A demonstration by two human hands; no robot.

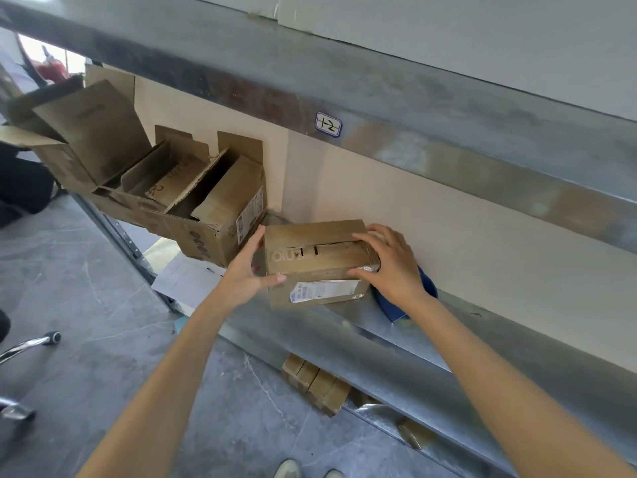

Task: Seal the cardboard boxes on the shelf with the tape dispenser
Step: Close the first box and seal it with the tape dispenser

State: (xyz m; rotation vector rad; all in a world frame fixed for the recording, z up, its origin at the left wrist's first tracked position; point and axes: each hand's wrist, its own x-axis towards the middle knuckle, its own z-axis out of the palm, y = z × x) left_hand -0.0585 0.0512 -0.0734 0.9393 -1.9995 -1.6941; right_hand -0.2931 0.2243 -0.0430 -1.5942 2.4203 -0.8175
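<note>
**Small box held at both ends on shelf**

Head view. Small box (315, 260) sits on the metal shelf (344, 326), close to the beige back wall, with its top flaps folded down and a dark gap showing along the seam between them. A white printed label is on its front face.

Left hand (246, 270) is against the box's left end, fingers straight and flat on that side, thumb lying along the front top edge.

Right hand (389, 260) arches over the box's right end, fingers curled onto the top flaps and thumb pressed at the front corner, gripping it.

Blue object (427, 288) lies just right of the box, largely hidden by the right wrist; what it is cannot be told.

Open cartons (206, 208) stand left of the box with their flaps raised, the nearest just beside it. A sheet of paper (186, 277) lies in front of them.

Tag (328, 124), marked by hand, is fixed on the beam above the box.

Stacked packets (317, 381) lie below the box, under the shelf.
</note>
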